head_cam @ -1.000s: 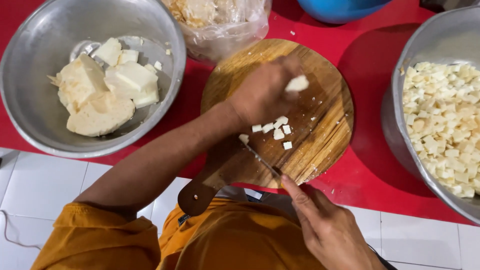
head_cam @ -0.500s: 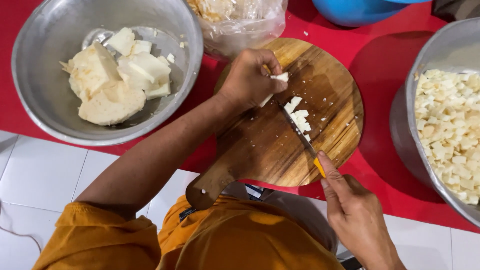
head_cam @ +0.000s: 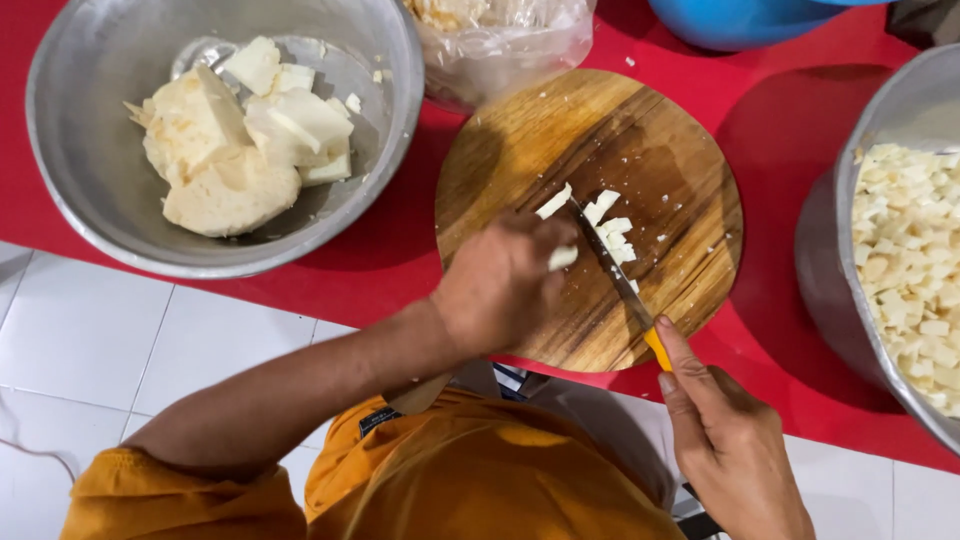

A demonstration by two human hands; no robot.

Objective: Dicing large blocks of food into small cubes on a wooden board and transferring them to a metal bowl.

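- Clamped around the yellow handle, my right hand (head_cam: 735,450) has its grip closed on one knife (head_cam: 615,275), index finger laid along the handle, blade resting on the round wooden cutting board (head_cam: 660,130).
- My left hand (head_cam: 500,285) has its fingers curled together on a pale strip of white root (head_cam: 562,257) at the board's middle, just left of the blade.
- I count one loose strip (head_cam: 553,201) by the blade tip and one small heap of diced white cubes (head_cam: 612,225) touching the blade's right side.
- I count two metal bowls: the left bowl (head_cam: 90,200) holds several large white chunks (head_cam: 235,140), the right bowl (head_cam: 830,280) is full of diced pieces (head_cam: 915,260).
- One clear plastic bag (head_cam: 510,45) lies above the board, and one blue container (head_cam: 740,20) sits at the top edge.
- Everything stands on a desk under a red cloth (head_cam: 790,110); white floor tiles (head_cam: 90,340) show below it.
- Compared with half a second ago, my left hand has come down from the board's upper left to its middle, and the knife sits slightly higher on the board.
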